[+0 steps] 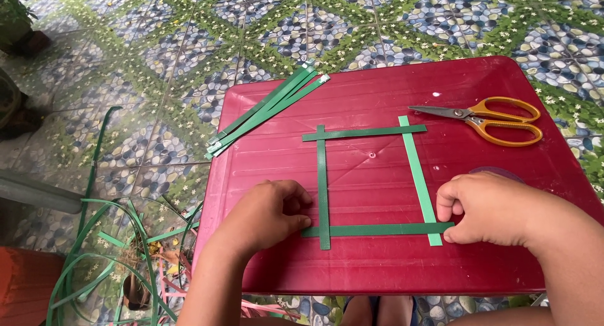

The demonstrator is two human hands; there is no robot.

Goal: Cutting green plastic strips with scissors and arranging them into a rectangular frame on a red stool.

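On the dark red plastic tray-table [377, 263], four flat green plastic strips form a square, its bottom strip [377, 229] near the front edge. The left hand [267, 213] pinches one end, the right hand [484, 209] the other — best kept taut, level, corners square.

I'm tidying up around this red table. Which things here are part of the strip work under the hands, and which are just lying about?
In use:
left hand and right hand, each pressing an end of the bottom strip
three other green strips of the square: left strip, top strip, right strip
red table

Lying about:
scissors
spare strips
strip tangle on the floor
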